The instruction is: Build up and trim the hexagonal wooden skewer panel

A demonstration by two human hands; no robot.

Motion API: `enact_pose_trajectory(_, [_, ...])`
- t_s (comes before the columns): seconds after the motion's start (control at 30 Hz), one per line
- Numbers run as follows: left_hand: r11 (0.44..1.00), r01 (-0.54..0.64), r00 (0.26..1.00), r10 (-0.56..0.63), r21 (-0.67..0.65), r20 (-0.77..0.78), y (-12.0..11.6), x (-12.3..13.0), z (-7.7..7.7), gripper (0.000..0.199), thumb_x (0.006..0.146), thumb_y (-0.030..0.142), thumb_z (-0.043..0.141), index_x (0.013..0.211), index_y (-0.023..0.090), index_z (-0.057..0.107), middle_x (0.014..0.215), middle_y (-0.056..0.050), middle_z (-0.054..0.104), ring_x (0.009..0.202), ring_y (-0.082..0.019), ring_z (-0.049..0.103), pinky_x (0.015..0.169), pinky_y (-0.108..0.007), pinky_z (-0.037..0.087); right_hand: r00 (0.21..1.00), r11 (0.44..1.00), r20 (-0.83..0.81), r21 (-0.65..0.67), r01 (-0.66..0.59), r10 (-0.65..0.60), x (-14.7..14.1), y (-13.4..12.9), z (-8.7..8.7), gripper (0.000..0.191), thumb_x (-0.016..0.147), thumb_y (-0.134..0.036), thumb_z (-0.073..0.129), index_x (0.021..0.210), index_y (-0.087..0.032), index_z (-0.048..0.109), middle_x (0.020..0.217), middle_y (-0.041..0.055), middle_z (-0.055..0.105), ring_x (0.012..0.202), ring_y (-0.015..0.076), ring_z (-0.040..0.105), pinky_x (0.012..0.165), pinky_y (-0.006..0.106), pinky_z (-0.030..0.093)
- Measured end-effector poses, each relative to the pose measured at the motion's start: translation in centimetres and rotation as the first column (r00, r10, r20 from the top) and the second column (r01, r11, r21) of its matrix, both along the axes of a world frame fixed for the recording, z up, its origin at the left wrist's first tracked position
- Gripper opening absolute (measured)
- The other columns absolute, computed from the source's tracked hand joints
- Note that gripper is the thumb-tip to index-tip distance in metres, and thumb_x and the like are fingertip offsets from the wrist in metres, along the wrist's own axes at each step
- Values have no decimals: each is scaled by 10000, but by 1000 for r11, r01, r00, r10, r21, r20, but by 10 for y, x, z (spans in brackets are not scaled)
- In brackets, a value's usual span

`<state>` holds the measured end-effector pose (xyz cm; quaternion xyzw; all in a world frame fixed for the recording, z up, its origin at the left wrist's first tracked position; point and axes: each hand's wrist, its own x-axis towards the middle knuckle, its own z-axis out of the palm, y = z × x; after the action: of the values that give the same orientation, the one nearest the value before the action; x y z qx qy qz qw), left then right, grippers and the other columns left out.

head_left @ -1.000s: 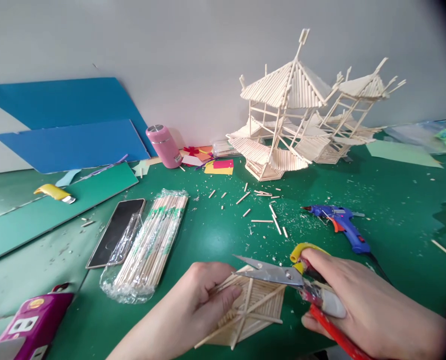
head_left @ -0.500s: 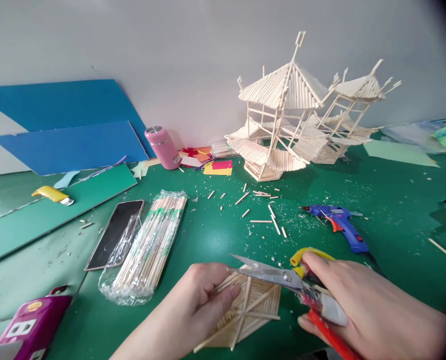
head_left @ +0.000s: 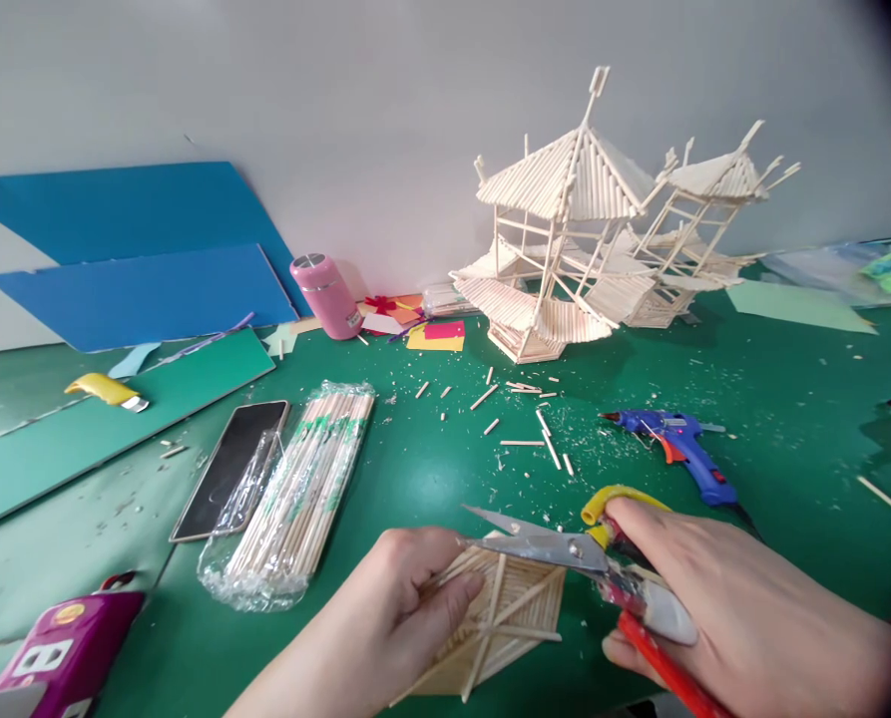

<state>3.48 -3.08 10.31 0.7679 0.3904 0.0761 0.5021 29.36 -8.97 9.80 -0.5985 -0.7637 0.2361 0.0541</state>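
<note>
My left hand grips the left side of a flat panel of thin wooden sticks, with crossed sticks laid over its face. In my right hand is a pair of scissors with a red and a yellow handle. Their blades stand partly apart, pointing left over the panel's far edge, close to the left fingertips. Whether a stick lies between the blades cannot be made out. My right palm hides part of the handles.
A blue glue gun lies right of scattered stick offcuts. Stick-built pavilions stand behind. To the left are a bagged stick bundle, a phone, a yellow cutter, a pink flask and a purple power strip.
The scissor blades have closed slightly, and the scissors and right hand have shifted a little. My left hand keeps its hold on the panel.
</note>
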Motion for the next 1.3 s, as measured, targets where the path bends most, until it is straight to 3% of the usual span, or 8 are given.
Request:
enact_pose_trajectory(0.2, [1000, 3, 1000, -3, 22, -11, -1, 1, 1, 295, 904, 318, 367, 750, 155, 558, 674, -13, 555, 588, -101, 472, 499, -193, 347, 999, 999, 10, -17, -35, 35, -2, 0, 4, 423, 726, -503, 584, 1002, -211, 451, 723, 25, 647, 587, 225, 626, 469, 328, 425])
enact_pose_trajectory(0.53, [1000, 11, 1000, -11, 6, -28, -2, 2, 1, 281, 909, 295, 351, 789, 167, 570, 712, -3, 552, 617, -105, 466, 535, -207, 356, 995, 997, 78, 18, -71, 69, 5, -4, 6, 477, 727, -545, 565, 1049, -209, 462, 811, 50, 661, 612, 228, 630, 490, 330, 425])
enact_pose_trajectory(0.7, [1000, 2, 1000, -2, -19, -14, -2, 3, -1, 292, 902, 313, 368, 729, 155, 543, 675, 1, 528, 599, -102, 452, 511, -202, 346, 998, 998, 36, -47, -52, 54, -2, -1, 13, 273, 795, -492, 508, 882, -233, 505, 667, 11, 641, 554, 219, 621, 460, 311, 377])
enact_pose_trajectory(0.83, [986, -45, 994, 60, -163, 86, 6, 1, 1, 306, 881, 358, 425, 704, 143, 551, 646, 13, 505, 583, -92, 448, 490, -185, 340, 996, 996, -66, -77, 53, -58, -2, 14, 5, 218, 799, -437, 537, 816, -223, 500, 641, 8, 630, 535, 192, 605, 442, 275, 358])
enact_pose_trajectory(0.93, [924, -155, 962, 222, -350, 161, 18, -5, -2, 282, 836, 381, 515, 748, 128, 605, 656, -5, 571, 590, -104, 512, 507, -186, 369, 941, 972, -252, -124, 202, -227, 6, 29, -5, 221, 801, -427, 555, 792, -224, 470, 676, -4, 601, 563, 157, 583, 482, 253, 404])
enact_pose_trajectory(1.1, [706, -300, 799, 554, -642, 235, 30, -16, -19, 249, 743, 331, 655, 880, 124, 677, 700, -62, 685, 626, -173, 638, 569, -238, 467, 736, 916, -546, -226, 330, -400, 9, 38, -21, 203, 819, -401, 542, 790, -218, 460, 708, -15, 500, 639, 143, 528, 587, 272, 446])
enact_pose_trajectory(1.2, [618, -297, 722, 644, -728, 252, 30, -16, -28, 234, 732, 293, 674, 893, 124, 691, 701, -75, 705, 617, -177, 653, 573, -242, 490, 627, 890, -631, -310, 336, -456, -2, 37, -30, 196, 790, -373, 580, 786, -219, 459, 699, -35, 459, 626, 130, 490, 577, 266, 433])
enact_pose_trajectory(1.3, [585, -287, 672, 687, -758, 276, 28, -16, -31, 210, 748, 268, 662, 899, 126, 695, 720, -77, 715, 605, -169, 659, 571, -235, 501, 528, 882, -707, -357, 307, -470, -14, 40, -37, 176, 782, -346, 588, 811, -219, 471, 732, -30, 477, 634, 120, 475, 584, 257, 426])
